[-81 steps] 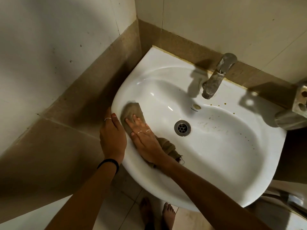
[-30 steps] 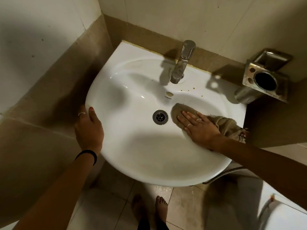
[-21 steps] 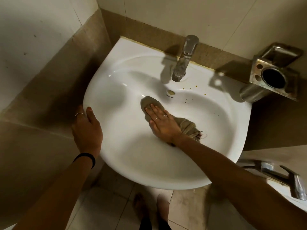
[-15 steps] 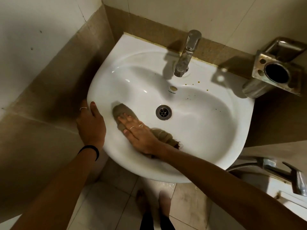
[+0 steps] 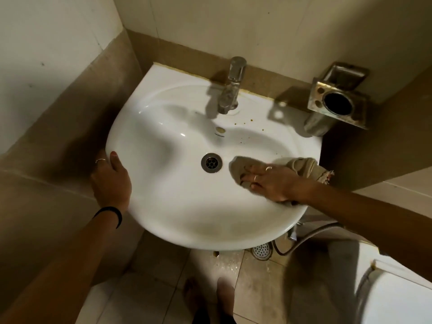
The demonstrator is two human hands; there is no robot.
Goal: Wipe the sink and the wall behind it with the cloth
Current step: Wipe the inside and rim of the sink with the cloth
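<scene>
The cloth [image 5: 301, 168] is a tan, crumpled rag with a frayed edge; it lies in the right part of the white sink [image 5: 177, 206], one flat end spread on the basin slope just right of the drain [image 5: 211, 162], the bunched end heaped on the right rim. The sink fills the middle of the frame, set against the wall [image 5: 268, 29] of pale tile with a brown band along its back edge. Small brown specks dot the ledge right of the faucet [image 5: 231, 87].

The right hand [image 5: 268, 181] reaches in from the lower right and lies flat on the cloth, its grip spread with fingers straight and pressing the fabric onto the basin; two rings show on its fingers. The left hand [image 5: 111, 181] comes up from the lower left and holds the sink's left rim, thumb over the top edge and fingers curled beneath; it wears one ring and a dark wristband.

Counted: one cloth, one sink, one faucet, one drain, one overflow hole, one metal holder [image 5: 336, 101] on the wall at upper right, two bare feet at the bottom of the frame.
</scene>
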